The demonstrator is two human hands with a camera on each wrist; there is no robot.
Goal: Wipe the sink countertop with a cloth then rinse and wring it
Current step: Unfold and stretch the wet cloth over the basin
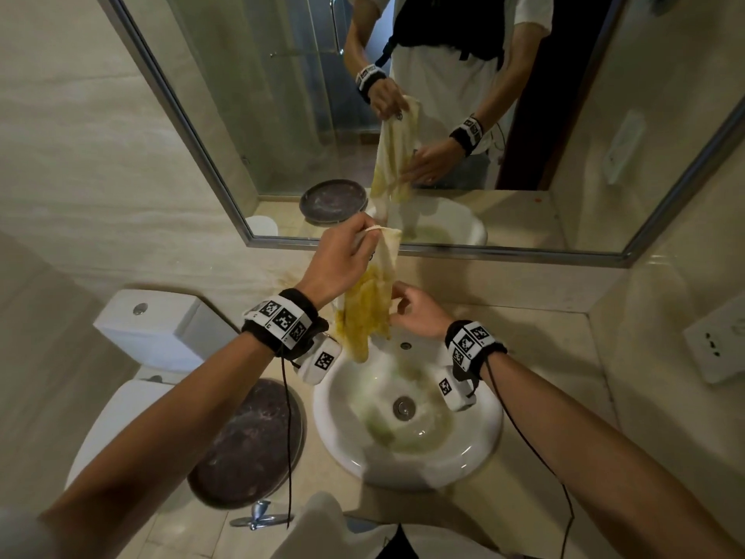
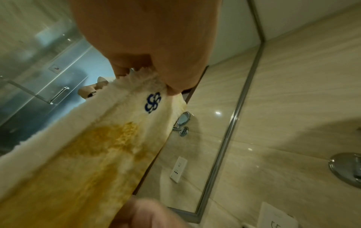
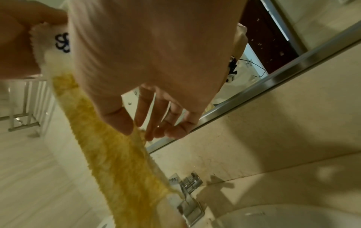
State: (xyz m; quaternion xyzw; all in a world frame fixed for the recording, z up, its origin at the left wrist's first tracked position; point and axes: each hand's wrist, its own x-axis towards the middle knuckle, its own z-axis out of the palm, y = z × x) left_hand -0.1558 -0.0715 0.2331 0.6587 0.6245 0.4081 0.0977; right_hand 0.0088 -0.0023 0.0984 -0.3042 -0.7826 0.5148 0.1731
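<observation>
A white cloth (image 1: 373,312) with a large yellow stain and a blue logo (image 2: 153,102) hangs lengthwise above the white sink (image 1: 492,425). My left hand (image 1: 369,232) pinches its top corner, raised in front of the mirror. Lower down, my right hand (image 1: 397,304) pinches the cloth's right edge between thumb and fingers (image 3: 148,131). In the right wrist view the stained cloth (image 3: 109,146) runs down to the chrome faucet (image 3: 187,185). The cloth's lower end dangles over the basin's back rim. The beige countertop (image 1: 544,357) surrounds the sink.
A dark round plate (image 1: 246,441) lies on the counter left of the sink. A white toilet (image 1: 157,328) stands further left. The framed mirror (image 1: 443,252) is right behind the cloth. A wall socket (image 1: 713,344) is at the right. Yellowish residue lies around the sink's drain (image 1: 403,407).
</observation>
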